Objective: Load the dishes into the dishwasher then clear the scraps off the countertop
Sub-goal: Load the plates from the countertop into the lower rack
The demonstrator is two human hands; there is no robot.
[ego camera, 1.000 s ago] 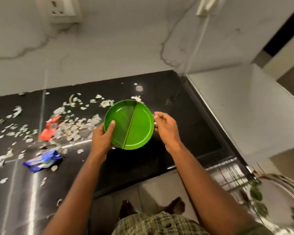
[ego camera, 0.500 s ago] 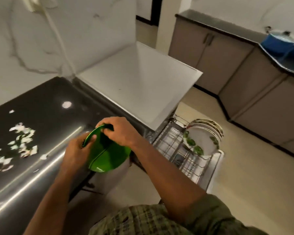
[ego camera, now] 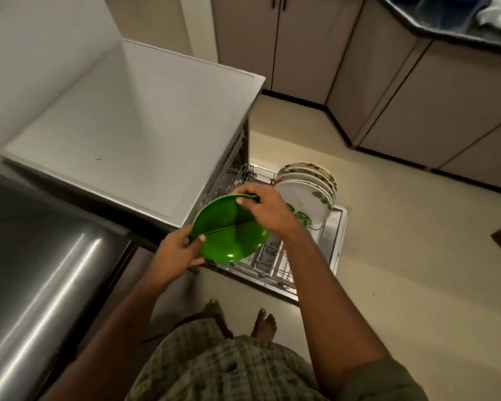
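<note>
- The green plate (ego camera: 232,235) is round, glossy plastic with a raised rim and a dark rib line across its middle like a leaf vein; it is held tilted in the air above the near end of the dishwasher rack (ego camera: 272,264).
- The left hand (ego camera: 177,253) grips the plate's near-left rim, thumb curled over the top face and fingers wrapped underneath.
- The right hand (ego camera: 265,208) pinches the far rim from above, fingers curled over the edge.
- The rack is thin silver wire, pulled out over the open dishwasher door (ego camera: 337,250), whose metal lip shows at the right.
- Standing on edge in the rack's far end is a row of white plates (ego camera: 307,189), smooth and round, printed with green leaf motifs; the rearmost shows a brownish patterned rim.
- The dishwasher's top (ego camera: 133,131) is a flat, matte pale-grey panel.
- The countertop (ego camera: 35,270) at left is dark, polished and streaked with reflected light.
- The floor (ego camera: 402,256) is smooth and cream-coloured, with beige cabinets (ego camera: 417,105) behind.
</note>
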